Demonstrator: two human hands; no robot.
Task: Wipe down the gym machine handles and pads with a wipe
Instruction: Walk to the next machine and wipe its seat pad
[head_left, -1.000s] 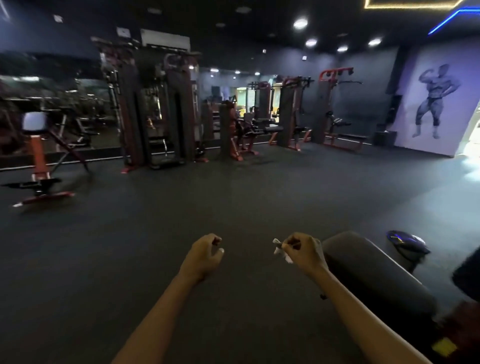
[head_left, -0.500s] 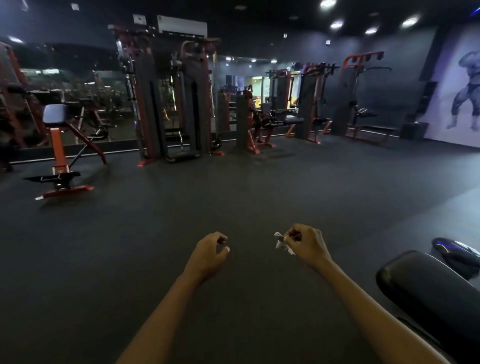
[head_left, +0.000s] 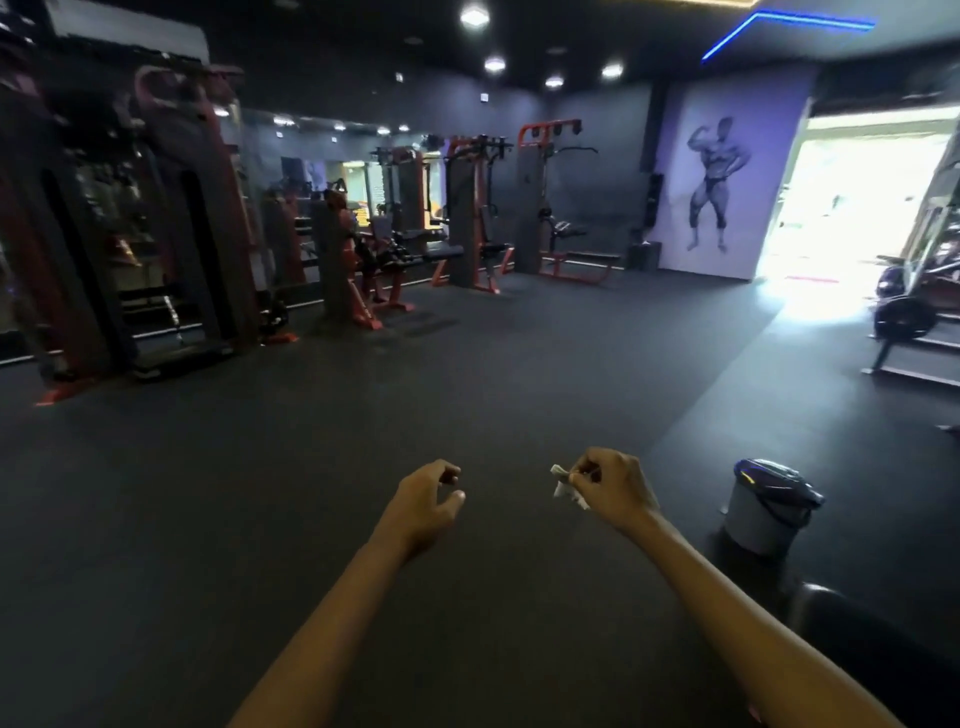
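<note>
Both my arms reach forward over the dark rubber floor. My right hand (head_left: 613, 486) pinches a small crumpled white wipe (head_left: 565, 486) between curled fingers and thumb. My left hand (head_left: 428, 499) hangs beside it with loosely curled fingers and holds nothing. A black padded bench end (head_left: 852, 629) shows at the lower right, just under my right forearm. Red and black gym machines (head_left: 467, 223) with pads and handles stand far off along the mirrored back wall.
A grey bin with a dark liner (head_left: 769, 506) stands on the floor right of my right hand. A barbell rack with plates (head_left: 906, 317) sits at the far right by a bright doorway. A tall cable station (head_left: 130, 234) is at the left.
The view has swung to the right: the machines slid left, the bin and bright doorway came into sight, and the bench pad dropped low. Both hands keep their poses, wipe still pinched.
</note>
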